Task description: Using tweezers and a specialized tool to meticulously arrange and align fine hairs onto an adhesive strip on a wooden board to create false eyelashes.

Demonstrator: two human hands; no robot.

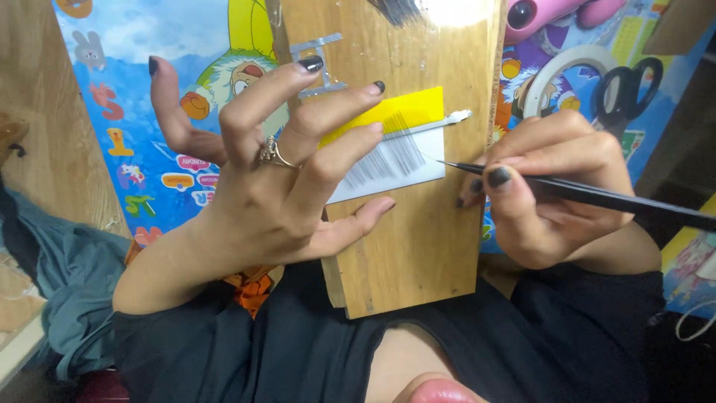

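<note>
The left hand (287, 175) spreads wide over the wooden board (418, 246), fingers fanned and unclenched, gripping nothing; the fingertips press down on the yellow-and-white card (406, 138) that lies on the board's upper half, with the thumb lower down against the board's face. The right hand (556, 190) is closed in a pencil-style pinch around the black tweezers (589, 195), thumb and forefinger squeezing near the front, the tip just off the card's right edge. Across the white part of the card runs a row of fine dark strands (384, 160), like lashes laid side by side, and that is what the point is reaching for. To do this well, I'd say the pressing fingers should keep the card flat and still, while the tweezers come in low and almost level, take only a few strands at the row's near end, and lift gently so the neighbours aren't dragged along. The tweezers' long axis runs nearly horizontal, tip pointing left and slightly up toward the card, the handle trailing to the right edge of view. The card's long side tilts, rising to the right, and the strands cross it roughly upright. Black scissors (630, 86) and a tape roll (574, 63) lie beyond on the colourful cartoon mat (134, 112).
</note>
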